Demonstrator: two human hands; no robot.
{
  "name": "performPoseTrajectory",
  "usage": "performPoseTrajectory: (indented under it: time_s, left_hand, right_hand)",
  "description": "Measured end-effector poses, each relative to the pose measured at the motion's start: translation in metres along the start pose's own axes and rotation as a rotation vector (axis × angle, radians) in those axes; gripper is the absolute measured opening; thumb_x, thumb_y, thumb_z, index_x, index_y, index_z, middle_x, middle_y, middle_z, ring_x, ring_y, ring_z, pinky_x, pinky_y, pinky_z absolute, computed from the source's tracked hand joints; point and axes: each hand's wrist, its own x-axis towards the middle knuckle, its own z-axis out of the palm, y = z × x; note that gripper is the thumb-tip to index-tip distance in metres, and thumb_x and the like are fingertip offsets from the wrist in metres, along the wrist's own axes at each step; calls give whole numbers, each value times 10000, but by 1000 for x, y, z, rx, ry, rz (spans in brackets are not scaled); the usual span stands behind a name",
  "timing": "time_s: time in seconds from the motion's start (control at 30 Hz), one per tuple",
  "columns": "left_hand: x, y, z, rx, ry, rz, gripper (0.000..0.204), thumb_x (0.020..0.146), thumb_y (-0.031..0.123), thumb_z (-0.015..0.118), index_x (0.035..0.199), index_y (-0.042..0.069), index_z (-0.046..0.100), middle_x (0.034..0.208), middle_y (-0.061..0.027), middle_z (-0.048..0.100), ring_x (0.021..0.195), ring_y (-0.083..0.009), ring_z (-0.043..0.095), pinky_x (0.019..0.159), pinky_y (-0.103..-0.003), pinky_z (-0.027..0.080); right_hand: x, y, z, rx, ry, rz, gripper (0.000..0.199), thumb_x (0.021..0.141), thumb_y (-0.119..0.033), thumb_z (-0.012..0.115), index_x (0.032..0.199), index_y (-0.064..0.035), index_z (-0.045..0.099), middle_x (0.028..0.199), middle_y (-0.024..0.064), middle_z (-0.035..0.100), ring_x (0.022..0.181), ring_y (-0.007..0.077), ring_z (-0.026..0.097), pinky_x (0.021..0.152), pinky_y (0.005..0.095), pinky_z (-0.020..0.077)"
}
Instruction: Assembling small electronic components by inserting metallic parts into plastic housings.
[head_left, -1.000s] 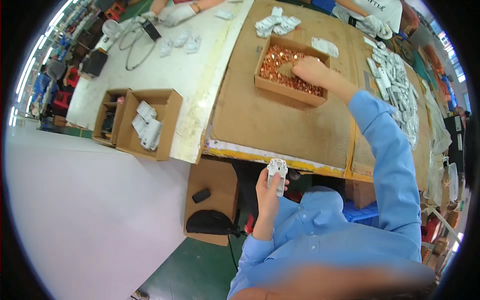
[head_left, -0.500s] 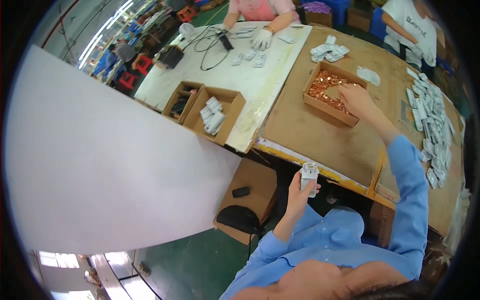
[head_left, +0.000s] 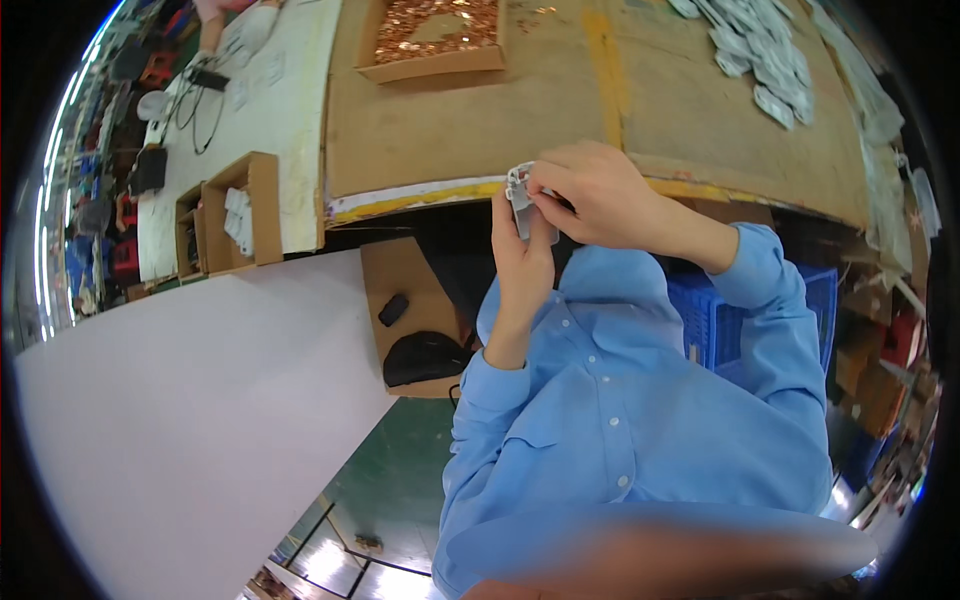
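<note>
My left hand (head_left: 522, 268) grips a small white-grey plastic housing (head_left: 519, 190) upright, just off the front edge of the worktable (head_left: 450, 140). The fingers of my right hand (head_left: 598, 192) are pinched together at the housing's upper end. Whatever they hold there is too small or hidden to make out. Beyond my hands, an open cardboard box (head_left: 432, 69) is filled with small shiny copper-coloured metal pieces. At the far right of the table lies a pile of similar white-grey housings (head_left: 765, 58).
To the left, a white table (head_left: 290, 110) carries cardboard boxes (head_left: 265, 215), one with white parts. Another person's gloved hand (head_left: 258, 28) is at its far end. A large white panel (head_left: 200, 420) stands at my left. A black bag (head_left: 428, 358) lies on cardboard below; a blue crate (head_left: 700, 315) is beside me.
My right hand has come back from the box of copper pieces to the housing in my left hand. The view has swung down and to the right.
</note>
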Motion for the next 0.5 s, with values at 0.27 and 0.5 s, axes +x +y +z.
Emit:
performPoseTrajectory:
  time_s: [0.27,0.5]
  left_hand:
    - [-20,-6,16,68,1,6,301,1003,76,446,1293,-5,451,1014,-31,564,838,-62,498,712,-208,435]
    - [-25,-5,20,73,49,18,303,996,71,453,1289,-9,448,975,-33,568,814,-67,502,707,-218,435]
  right_hand:
    - [-23,-5,0,-112,36,84,79,800,-107,632,830,-65,573,757,74,590,726,293,593,626,391,448]
    - [-25,-6,3,-75,69,128,99,795,-110,655,839,-66,579,740,70,589,689,277,591,587,380,454]
